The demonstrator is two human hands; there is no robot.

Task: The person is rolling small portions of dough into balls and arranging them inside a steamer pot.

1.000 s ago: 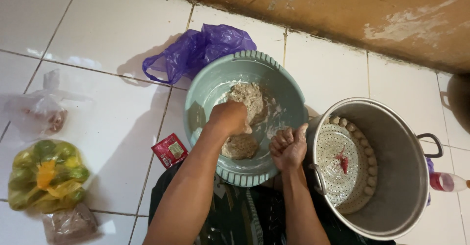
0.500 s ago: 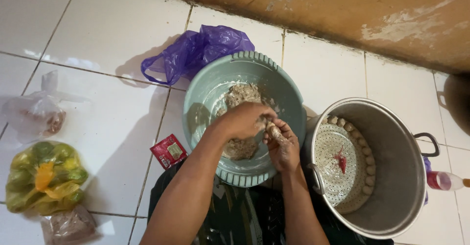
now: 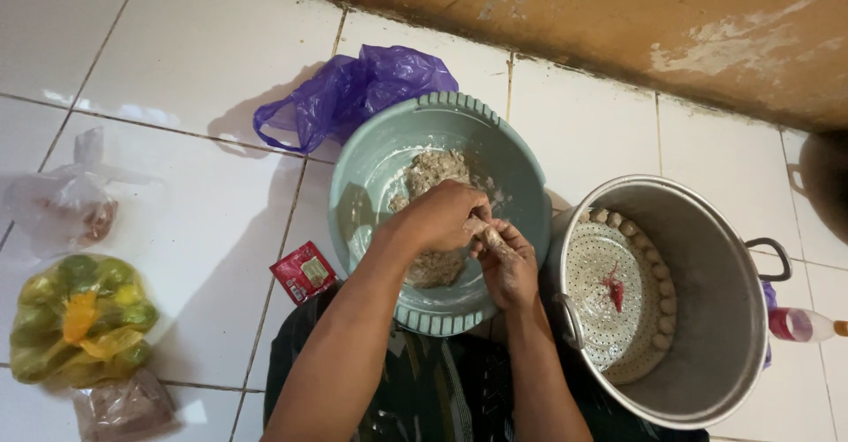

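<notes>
Pinching a lump of dough point(image 3: 484, 234) between them over the green basin point(image 3: 521, 186), the left hand point(image 3: 446, 217) and right hand point(image 3: 505, 265) close around it, shaping it, with the steamer pot point(image 3: 707, 256) at three o'clock.

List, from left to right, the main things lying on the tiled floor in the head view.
Yellow bag of green fruit → red sachet → green basin of dough → metal pot with steamer plate → small bottle.
</notes>
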